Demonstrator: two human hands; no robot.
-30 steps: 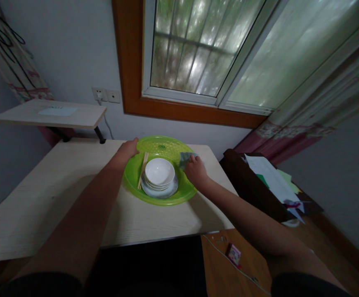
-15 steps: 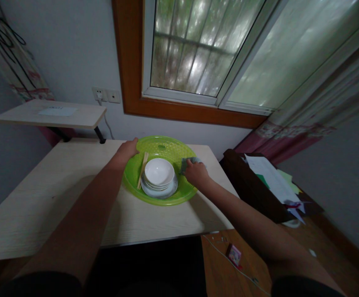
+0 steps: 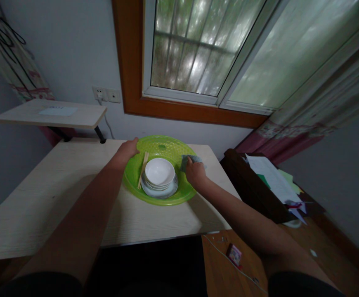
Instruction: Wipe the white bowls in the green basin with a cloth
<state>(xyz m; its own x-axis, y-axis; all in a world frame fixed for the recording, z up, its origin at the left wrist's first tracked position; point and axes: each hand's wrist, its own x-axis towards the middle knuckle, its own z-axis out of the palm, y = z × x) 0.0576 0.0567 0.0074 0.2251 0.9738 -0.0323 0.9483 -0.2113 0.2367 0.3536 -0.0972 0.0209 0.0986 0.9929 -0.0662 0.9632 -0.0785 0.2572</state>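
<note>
A round green plastic basin (image 3: 161, 142) rests on a pale wooden table. My left hand (image 3: 129, 149) grips its rim at the upper left. On the right side of the basin, my right hand (image 3: 195, 171) is closed on a grey-green cloth (image 3: 184, 161), which lies against the inner wall and over the rim. A stack of white bowls (image 3: 159, 171) sits on a plate (image 3: 168, 193) inside the basin. Left of the bowls, a pair of wooden chopsticks (image 3: 142, 170) leans on the basin's wall.
The table (image 3: 154, 222) carries a raised shelf (image 3: 27, 113) at its back left. A window (image 3: 192, 62) is behind the table. To the right stands a dark brown piece of furniture (image 3: 244, 189) with papers (image 3: 269, 173) beside it. A small pink box (image 3: 234, 254) and a white cable lie on the floor.
My right hand and the cloth have shifted very slightly along the basin's right side. The left hand, basin and dishes stay where they were.
</note>
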